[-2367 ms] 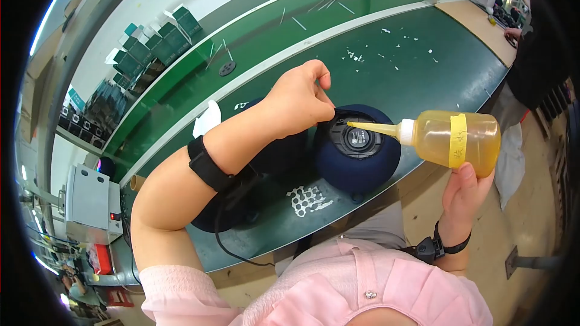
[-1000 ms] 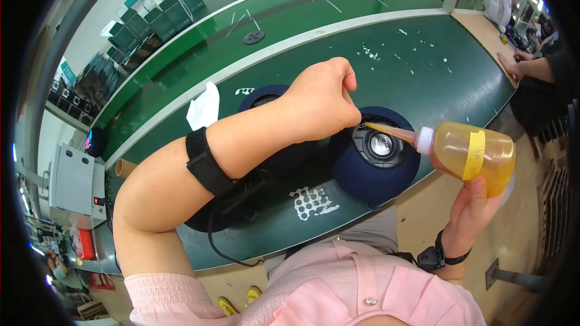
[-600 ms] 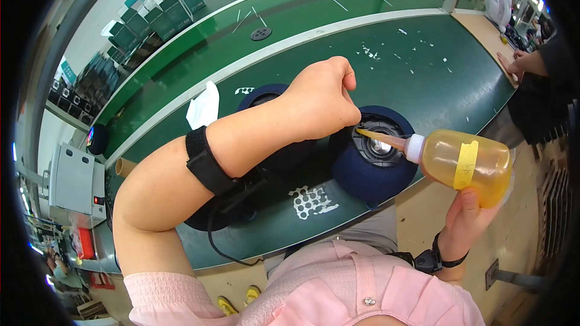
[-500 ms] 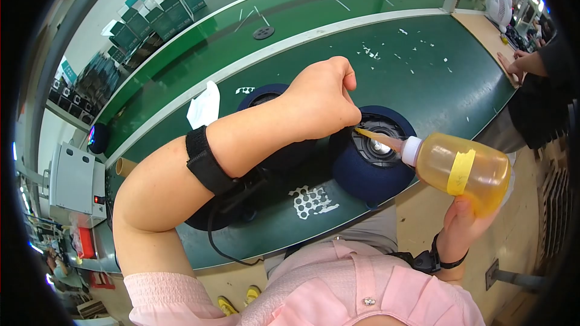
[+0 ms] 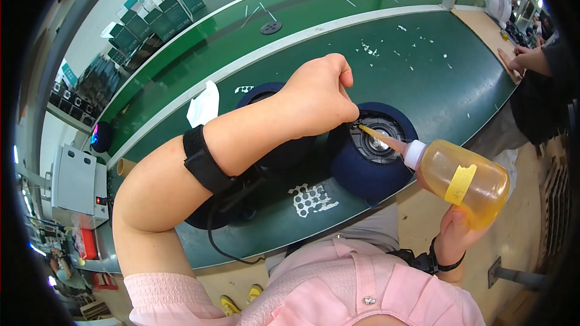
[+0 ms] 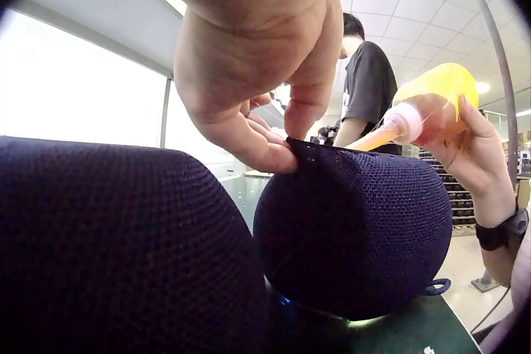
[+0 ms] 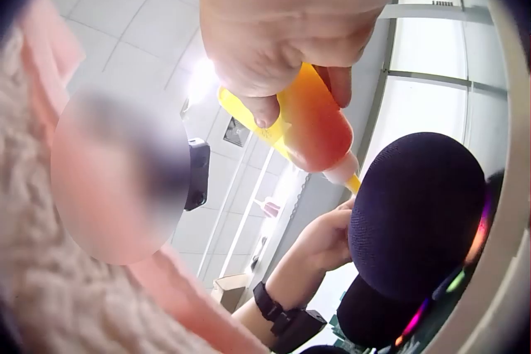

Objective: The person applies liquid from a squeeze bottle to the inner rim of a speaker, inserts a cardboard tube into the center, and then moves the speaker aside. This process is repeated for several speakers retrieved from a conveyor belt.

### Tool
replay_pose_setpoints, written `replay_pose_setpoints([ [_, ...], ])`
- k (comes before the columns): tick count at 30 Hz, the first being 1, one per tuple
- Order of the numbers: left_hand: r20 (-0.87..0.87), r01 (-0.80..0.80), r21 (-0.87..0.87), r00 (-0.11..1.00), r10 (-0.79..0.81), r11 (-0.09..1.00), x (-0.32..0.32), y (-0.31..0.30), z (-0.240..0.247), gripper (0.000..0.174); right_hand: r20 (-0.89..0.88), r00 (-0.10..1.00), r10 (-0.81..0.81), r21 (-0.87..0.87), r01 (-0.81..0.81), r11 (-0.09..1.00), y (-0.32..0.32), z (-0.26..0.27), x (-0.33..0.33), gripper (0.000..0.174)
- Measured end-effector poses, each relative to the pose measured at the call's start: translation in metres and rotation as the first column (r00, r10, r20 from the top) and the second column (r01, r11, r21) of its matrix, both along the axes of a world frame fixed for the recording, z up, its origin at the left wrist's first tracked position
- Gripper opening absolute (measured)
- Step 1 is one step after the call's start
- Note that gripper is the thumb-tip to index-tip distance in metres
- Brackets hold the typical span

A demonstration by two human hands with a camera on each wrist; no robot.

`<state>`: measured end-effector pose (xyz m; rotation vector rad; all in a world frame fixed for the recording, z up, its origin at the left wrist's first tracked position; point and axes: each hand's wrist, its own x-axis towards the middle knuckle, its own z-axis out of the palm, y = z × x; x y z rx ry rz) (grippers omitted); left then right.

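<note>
A round speaker [image 5: 365, 175] in navy mesh cloth stands on the green bench, its dark recessed end facing up. At the left of that recess, my left hand [image 5: 323, 90] pinches the edge of the cloth between thumb and fingers, as the left wrist view shows. My right hand [image 5: 456, 229] grips a squeeze bottle [image 5: 465, 175] of yellow liquid with a yellow tape label. The bottle is tilted, and its long nozzle [image 5: 386, 139] reaches over the recess, tip close to the left fingers. In the right wrist view, the bottle [image 7: 315, 130] points down toward the speaker [image 7: 419, 213].
Another navy speaker [image 6: 116, 238] stands left of the first, partly under my left forearm. A punched white sticker sheet [image 5: 311, 199] lies near the bench front, and white paper [image 5: 204, 105] further back. A grey machine [image 5: 75, 181] is at far left. Another person's hands [image 5: 513, 63] rest at the right.
The bottle's body has swung down toward me, while its nozzle tip stays by the recess's left side. My left hand keeps its pinch. The head view has shifted slightly.
</note>
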<state>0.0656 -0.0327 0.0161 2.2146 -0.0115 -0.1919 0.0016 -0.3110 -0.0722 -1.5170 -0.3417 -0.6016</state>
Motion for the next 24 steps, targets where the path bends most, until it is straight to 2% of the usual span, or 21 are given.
replay_pose_setpoints([
  [2, -0.014, -0.006, 0.005, 1.0, 0.006, 1.0, 0.0, -0.002, 0.001, 0.029, 0.038, 0.998, 0.047, -0.077, -0.044, 0.996, 0.002, 0.004, -0.001, 0.084],
  [6, -0.046, -0.036, 0.009, 0.998, 0.036, 0.999, -0.001, -0.005, 0.003, 0.028, 0.032, 0.987, 0.155, -0.082, -0.152, 0.985, 0.008, 0.012, 0.0, 0.082],
  [9, -0.045, -0.046, 0.009, 0.998, 0.046, 0.999, -0.001, -0.004, 0.001, 0.028, 0.122, 0.968, 0.22, -0.086, -0.21, 0.974, 0.012, 0.009, 0.002, 0.082],
  [11, -0.048, -0.053, -0.004, 0.997, 0.053, 0.999, -0.002, -0.004, 0.001, 0.028, 0.258, 0.901, 0.349, -0.119, -0.329, 0.937, 0.014, 0.004, 0.002, 0.082],
  [12, -0.051, -0.058, 0.007, 0.997, 0.058, 0.998, -0.002, -0.005, 0.002, 0.027, 0.292, 0.857, 0.425, -0.203, -0.378, 0.903, 0.01, 0.006, 0.004, 0.081],
  [17, -0.046, -0.068, 0.021, 0.997, 0.069, 0.997, -0.002, -0.007, 0.001, 0.026, 0.213, 0.919, 0.333, -0.064, -0.327, 0.943, 0.003, -0.001, -0.001, 0.077],
  [20, -0.046, -0.074, 0.038, 0.996, 0.076, 0.997, -0.003, -0.008, 0.002, 0.027, 0.074, 0.995, 0.06, -0.017, -0.059, 0.998, 0.003, 0.001, -0.003, 0.084],
  [24, 0.013, -0.015, 0.167, 1.0, 0.013, 0.986, -0.006, -0.013, 0.006, 0.028, 0.004, 1.0, -0.016, -0.01, 0.016, 1.0, 0.001, 0.002, -0.008, 0.083],
])
